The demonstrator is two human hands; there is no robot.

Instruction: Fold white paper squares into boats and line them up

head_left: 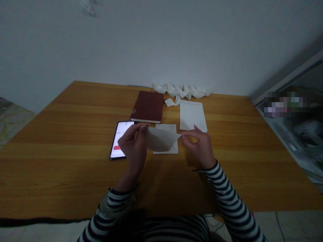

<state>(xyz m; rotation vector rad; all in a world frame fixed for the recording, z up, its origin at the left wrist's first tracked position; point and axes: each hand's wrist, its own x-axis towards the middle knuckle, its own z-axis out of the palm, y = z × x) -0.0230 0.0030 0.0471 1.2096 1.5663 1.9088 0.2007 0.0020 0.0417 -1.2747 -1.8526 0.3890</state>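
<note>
A partly folded sheet of white paper (161,139) is stretched between my two hands, held above the table. My left hand (135,141) pinches its left end between thumb and fingers. At the pointed right tip, the thumb and forefinger of my right hand (199,143) close on the paper, while another finger sticks up. Beneath the held sheet lies a small stack of white paper (166,127) with faint writing, partly covered. A phone (121,134) with a lit timer screen lies by my left hand, which hides part of it.
A brown notebook (148,106) lies beyond the phone. Right of it is a white paper pad (193,116). Several folded paper boats (186,91) stand in a row along the wall, with a small folded piece (170,102) before them. The wooden table (63,134) meets the wall.
</note>
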